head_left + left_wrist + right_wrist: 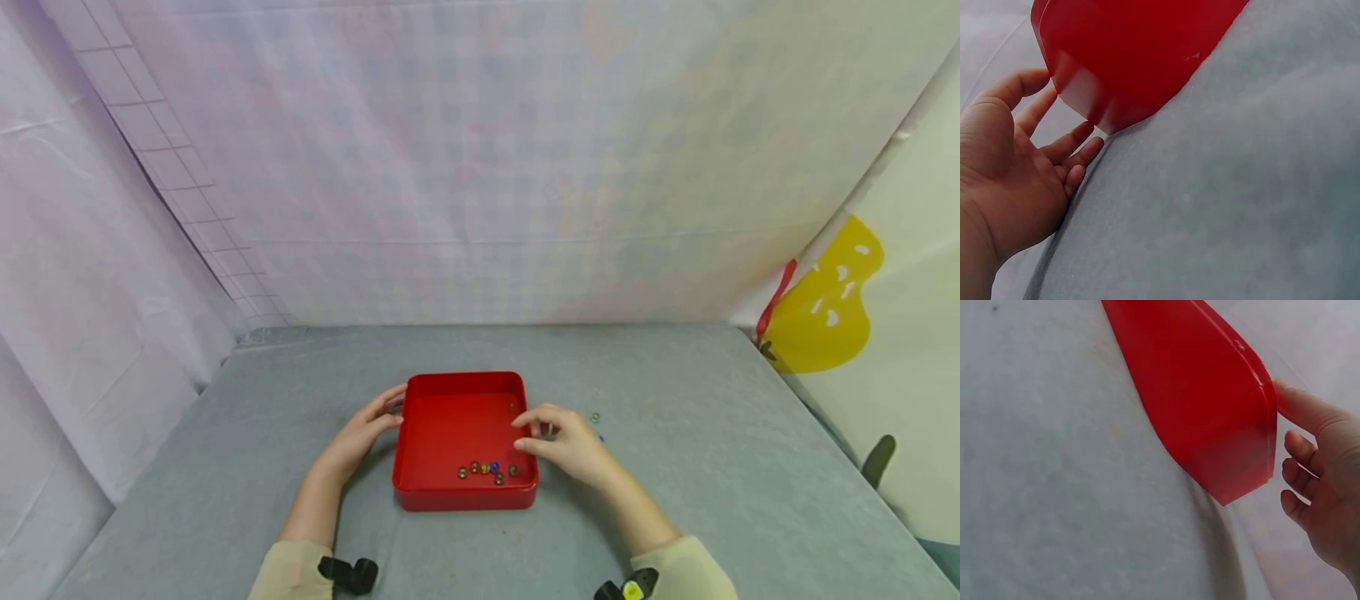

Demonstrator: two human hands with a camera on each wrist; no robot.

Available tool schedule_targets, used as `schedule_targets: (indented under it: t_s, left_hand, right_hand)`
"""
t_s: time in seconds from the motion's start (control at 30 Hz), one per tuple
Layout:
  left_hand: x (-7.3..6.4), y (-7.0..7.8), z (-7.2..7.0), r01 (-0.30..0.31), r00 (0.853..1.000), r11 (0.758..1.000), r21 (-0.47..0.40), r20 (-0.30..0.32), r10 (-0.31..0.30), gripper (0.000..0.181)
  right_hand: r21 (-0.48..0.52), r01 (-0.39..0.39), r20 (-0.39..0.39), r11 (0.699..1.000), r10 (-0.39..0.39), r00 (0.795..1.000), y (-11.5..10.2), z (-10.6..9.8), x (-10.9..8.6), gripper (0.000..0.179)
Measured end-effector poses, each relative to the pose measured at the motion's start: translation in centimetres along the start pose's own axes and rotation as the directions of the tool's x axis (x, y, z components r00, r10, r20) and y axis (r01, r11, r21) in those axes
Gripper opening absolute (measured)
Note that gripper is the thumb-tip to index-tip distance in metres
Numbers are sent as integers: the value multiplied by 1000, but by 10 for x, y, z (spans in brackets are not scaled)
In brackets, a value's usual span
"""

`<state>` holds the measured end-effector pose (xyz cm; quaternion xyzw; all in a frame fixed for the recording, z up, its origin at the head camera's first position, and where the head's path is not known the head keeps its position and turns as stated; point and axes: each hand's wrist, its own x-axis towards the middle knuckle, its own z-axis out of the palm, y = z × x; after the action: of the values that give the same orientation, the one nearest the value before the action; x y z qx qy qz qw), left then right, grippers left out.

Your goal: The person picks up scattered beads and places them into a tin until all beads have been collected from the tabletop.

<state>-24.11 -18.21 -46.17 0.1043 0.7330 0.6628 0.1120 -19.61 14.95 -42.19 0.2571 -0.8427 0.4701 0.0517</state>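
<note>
A red square tray [465, 500] with raised walls sits on the grey cloth. Several glass marbles [484, 469] lie along its near side, among them a blue one [494, 467]. One small marble [512, 407] is at the right wall inside. My left hand [358, 435] touches the tray's left wall with its fingertips; the left wrist view shows the fingers [1066, 144] against the outer wall. My right hand [564, 437] reaches over the right rim, thumb and index finger apart, nothing visible between them. Its other fingers [1300, 475] are bent, outside the tray.
On the cloth right of the tray lie a greenish clear marble [595, 417] and a blue marble [602, 438], the latter partly hidden by the right hand. Pale curtains [480, 167] close off the back and both sides of the grey table [750, 467].
</note>
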Motion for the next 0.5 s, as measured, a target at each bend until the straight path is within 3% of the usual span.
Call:
schedule_targets:
  t_s: [0.2,0.5]
  left_hand:
    - [-1,3,1,8,1000,1000,26,-1,-8,53]
    - [-2,4,1,2,1000,1000,12,-2,-2,52]
  right_hand:
    - [-5,28,-9,1000,-28,1000,26,-3,2,24]
    - [11,64,-20,998,-63,998,27,-14,2,25]
